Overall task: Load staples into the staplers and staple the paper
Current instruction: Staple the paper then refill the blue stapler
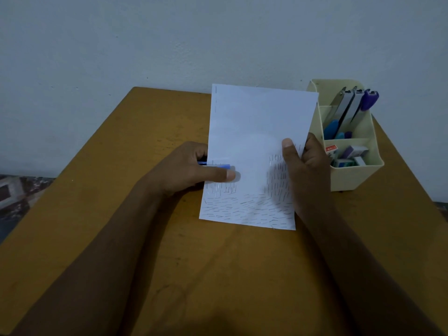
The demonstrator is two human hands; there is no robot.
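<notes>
Stapling the paper [257, 127], held up over the table [116, 214] toward its far right corner; left grip [184, 170] curled round the blue stapler [217, 165] at the sheet's left edge; right grip [305, 163] pinching the right edge; best squeeze squarely over bare paper, holding the sheet taut.

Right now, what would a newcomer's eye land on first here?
The white sheet of paper mid-table, its lower half peppered with staples, held by the right hand pinching its right edge. The left hand grips a blue stapler at the sheet's left edge. At the far right, a cream desk organizer holds more staplers and staple boxes.
</notes>
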